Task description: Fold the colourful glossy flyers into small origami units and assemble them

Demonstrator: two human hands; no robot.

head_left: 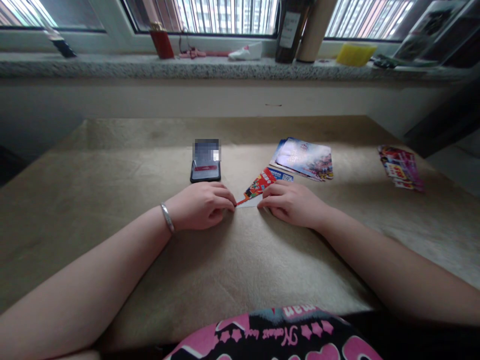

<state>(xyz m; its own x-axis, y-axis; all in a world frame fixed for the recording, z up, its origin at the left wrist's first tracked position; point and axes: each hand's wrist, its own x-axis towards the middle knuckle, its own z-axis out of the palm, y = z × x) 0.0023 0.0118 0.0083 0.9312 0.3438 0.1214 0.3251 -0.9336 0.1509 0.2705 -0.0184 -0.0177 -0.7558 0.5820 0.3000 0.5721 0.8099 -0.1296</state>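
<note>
A small folded printed paper [258, 184], red with a white underside and a blue part showing behind, lies on the table between my hands. My left hand [202, 205] is closed, its fingertips pressed on the paper's left corner. A silver bangle [167, 217] circles the left wrist. My right hand [290, 202] has its fingers bent and pinched on the paper's right side, hiding part of it. Just beyond the left hand rests a phone [206, 167] with a lit screen, partly blurred out. Behind the right hand is a fanned stack of glossy printed sheets [305, 157].
A pile of colourful pink and red papers [401, 169] lies on the right of the cloth-covered table [157, 135]. On the stone windowsill [210, 67] stand a red lighter-shaped object [161, 41], a dark bottle [290, 32] and a yellow item [355, 54].
</note>
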